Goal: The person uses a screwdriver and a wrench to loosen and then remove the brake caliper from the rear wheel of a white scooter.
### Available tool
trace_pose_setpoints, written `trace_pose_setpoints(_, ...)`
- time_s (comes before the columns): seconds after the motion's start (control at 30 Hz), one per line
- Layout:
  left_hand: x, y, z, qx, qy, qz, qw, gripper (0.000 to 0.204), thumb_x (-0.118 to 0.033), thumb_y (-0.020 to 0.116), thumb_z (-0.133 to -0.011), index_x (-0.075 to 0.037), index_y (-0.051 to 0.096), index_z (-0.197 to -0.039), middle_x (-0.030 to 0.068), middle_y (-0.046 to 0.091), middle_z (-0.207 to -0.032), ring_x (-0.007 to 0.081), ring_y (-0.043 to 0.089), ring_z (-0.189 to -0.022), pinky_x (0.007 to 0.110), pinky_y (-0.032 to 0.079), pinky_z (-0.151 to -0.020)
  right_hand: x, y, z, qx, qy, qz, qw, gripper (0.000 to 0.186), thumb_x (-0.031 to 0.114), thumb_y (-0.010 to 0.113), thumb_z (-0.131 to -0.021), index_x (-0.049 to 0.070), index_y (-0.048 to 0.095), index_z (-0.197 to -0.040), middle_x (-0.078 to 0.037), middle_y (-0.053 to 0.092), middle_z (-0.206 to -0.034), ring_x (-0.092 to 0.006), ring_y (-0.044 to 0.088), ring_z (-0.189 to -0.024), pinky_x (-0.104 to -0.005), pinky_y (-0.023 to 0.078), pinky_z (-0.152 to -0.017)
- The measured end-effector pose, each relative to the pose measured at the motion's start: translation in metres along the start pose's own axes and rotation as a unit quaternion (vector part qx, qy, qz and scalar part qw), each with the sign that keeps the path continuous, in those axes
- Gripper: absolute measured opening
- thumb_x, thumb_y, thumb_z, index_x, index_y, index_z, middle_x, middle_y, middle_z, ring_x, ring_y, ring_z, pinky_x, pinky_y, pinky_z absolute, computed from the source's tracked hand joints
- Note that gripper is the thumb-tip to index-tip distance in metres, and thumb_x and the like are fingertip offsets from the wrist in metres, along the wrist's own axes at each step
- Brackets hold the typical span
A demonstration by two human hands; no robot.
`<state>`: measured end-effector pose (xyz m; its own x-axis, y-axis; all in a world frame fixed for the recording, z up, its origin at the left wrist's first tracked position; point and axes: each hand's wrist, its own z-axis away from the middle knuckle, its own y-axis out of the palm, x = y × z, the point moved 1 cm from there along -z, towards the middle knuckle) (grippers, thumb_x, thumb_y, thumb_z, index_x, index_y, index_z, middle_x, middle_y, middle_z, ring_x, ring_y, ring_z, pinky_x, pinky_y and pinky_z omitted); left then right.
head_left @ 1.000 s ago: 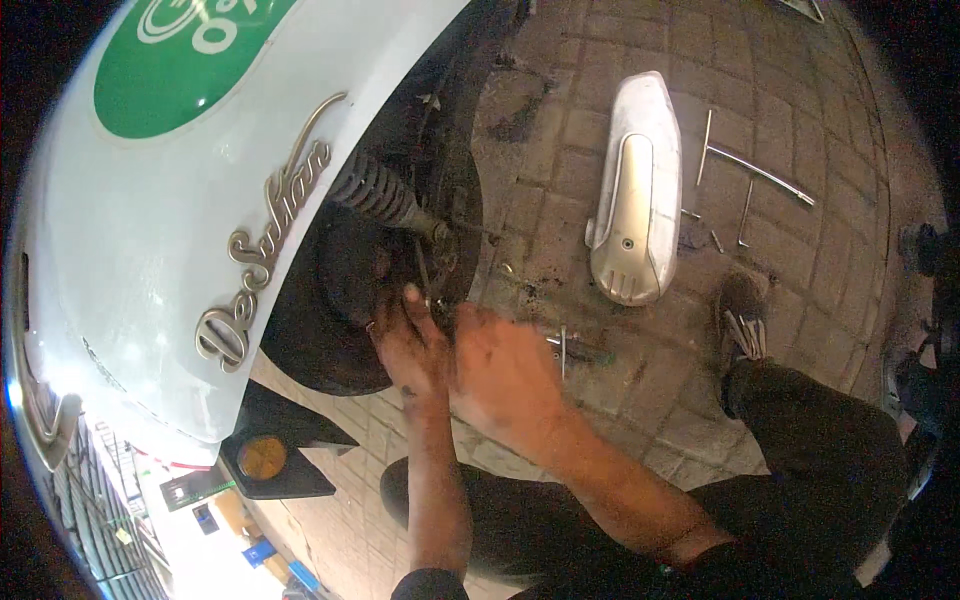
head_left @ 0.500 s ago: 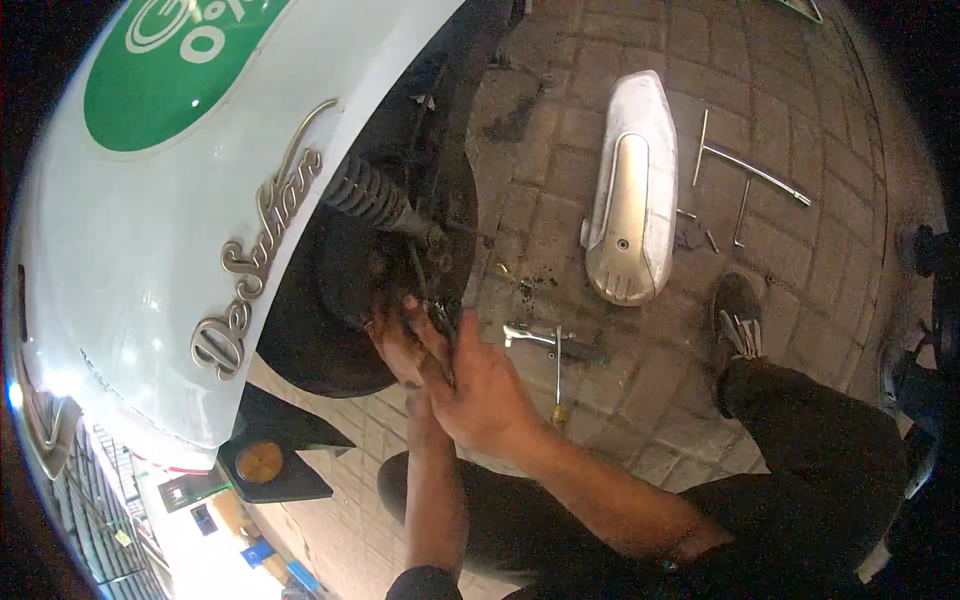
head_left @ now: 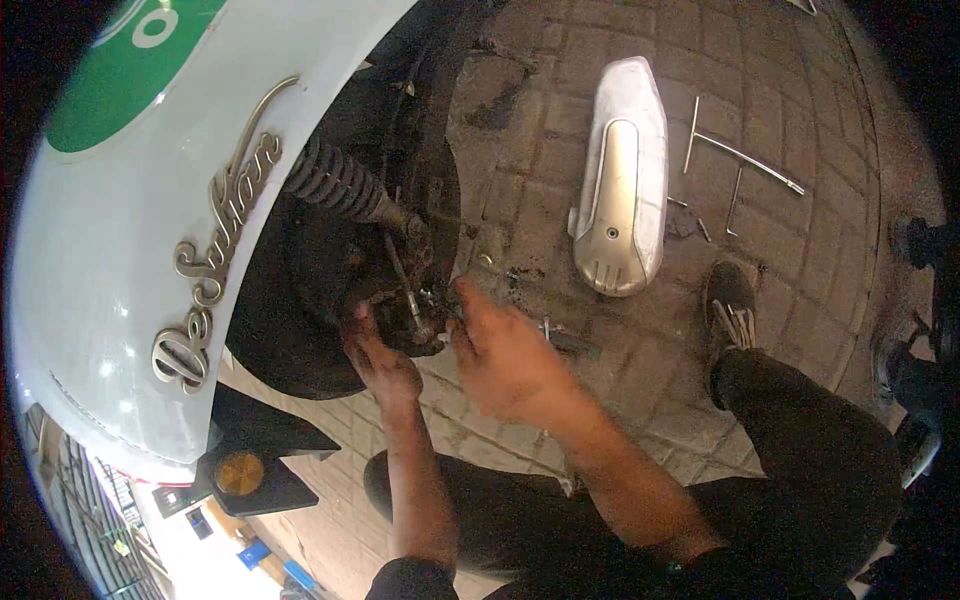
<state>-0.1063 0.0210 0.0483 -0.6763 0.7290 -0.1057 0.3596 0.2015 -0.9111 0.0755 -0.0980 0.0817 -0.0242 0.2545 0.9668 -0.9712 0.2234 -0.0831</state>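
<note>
Deep shade swallows most of the rear wheel (head_left: pixel 275 335), whose upper part is also covered by the scooter's white body panel (head_left: pixel 110 270). The green sticker (head_left: pixel 125 75) on that panel is cut off at the upper left. The wheel hub (head_left: pixel 432 330), low down between the person's hands and below the coil-spring shock absorber (head_left: pixel 335 183), is too dark for its small parts to be told apart; a slim metal rod (head_left: pixel 402 280) slants down to it. A ratchet-like tool (head_left: pixel 572 342) on the paving is partly hidden behind the right hand (head_left: pixel 510 355).

The left hand (head_left: pixel 385 365) is half-curled, its fingers reaching up against the dark parts beside the hub; whether they grip anything is unclear, since the tips sink into shadow. The right hand, slightly blurred, is bent into a loose fist with its fingertips close by the hub's outer side, and what they hold, if anything, cannot be made out. Beyond it lie a white-and-gold cover (head_left: pixel 622 185) and a T-handle wrench (head_left: pixel 750 158).
</note>
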Motion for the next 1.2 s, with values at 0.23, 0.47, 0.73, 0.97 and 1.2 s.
trace_pose_setpoints(0.23, 0.019, -0.022, -0.003, 0.087, 0.121, -0.123, 0.981, 0.046, -0.024, 0.048, -0.097, -0.006, 0.044, -0.139, 0.0190, 0.060, -0.124, 0.0412, 0.056, -0.108, 0.051, 0.043, -0.092, -0.007, -0.010, 0.000, 0.015, -0.019, 0.032, 0.999, 0.059, 0.019, 0.052, -0.089, -0.008, 0.035, -0.138, -0.035, 0.060, -0.099, -0.0483, 0.060, -0.095, -0.0550, 0.048, -0.084)
trace_pose_setpoints(0.47, 0.004, 0.008, 0.013, -0.008, 0.078, -0.100, 0.992, 0.063, -0.001, 0.058, -0.084, -0.006, 0.036, -0.142, 0.0265, 0.056, -0.122, 0.0462, 0.056, -0.106, 0.055, 0.042, -0.090, 0.015, 0.014, 0.012, -0.068, 0.000, 0.059, 0.996, 0.045, 0.010, 0.054, -0.087, -0.012, 0.042, -0.124, -0.033, 0.061, -0.080, -0.0493, 0.061, -0.080, -0.0556, 0.047, -0.075)
trace_pose_setpoints(0.73, 0.023, 0.031, 0.022, -0.045, -0.073, -0.017, 0.996, 0.050, -0.021, 0.058, -0.090, -0.004, 0.045, -0.135, 0.0274, 0.057, -0.117, 0.0494, 0.057, -0.098, 0.057, 0.045, -0.086, 0.028, 0.021, 0.014, -0.077, 0.021, 0.026, 0.996, 0.047, 0.006, 0.057, -0.080, -0.014, 0.040, -0.120, -0.029, 0.059, -0.068, -0.0497, 0.060, -0.066, -0.0559, 0.047, -0.058)
trace_pose_setpoints(0.97, -0.012, 0.006, -0.016, 0.060, -0.166, 0.156, 0.972, 0.050, -0.040, 0.049, -0.095, 0.004, 0.063, -0.113, 0.0281, 0.058, -0.121, 0.0487, 0.056, -0.106, 0.052, 0.042, -0.096, 0.018, 0.014, 0.006, -0.066, 0.021, 0.088, 0.994, 0.045, 0.008, 0.058, -0.078, -0.008, 0.044, -0.119, -0.029, 0.061, -0.075, -0.0482, 0.061, -0.070, -0.0578, 0.049, -0.065)
trace_pose_setpoints(1.2, -0.047, -0.003, -0.023, -0.019, -0.192, 0.090, 0.977, 0.052, -0.046, 0.054, -0.093, 0.001, 0.064, -0.115, 0.0265, 0.060, -0.121, 0.0439, 0.055, -0.115, 0.049, 0.040, -0.101, 0.023, -0.006, -0.009, -0.059, 0.007, 0.110, 0.992, 0.041, 0.012, 0.056, -0.082, -0.006, 0.051, -0.118, -0.032, 0.063, -0.097, -0.0475, 0.060, -0.097, -0.0520, 0.048, -0.086)
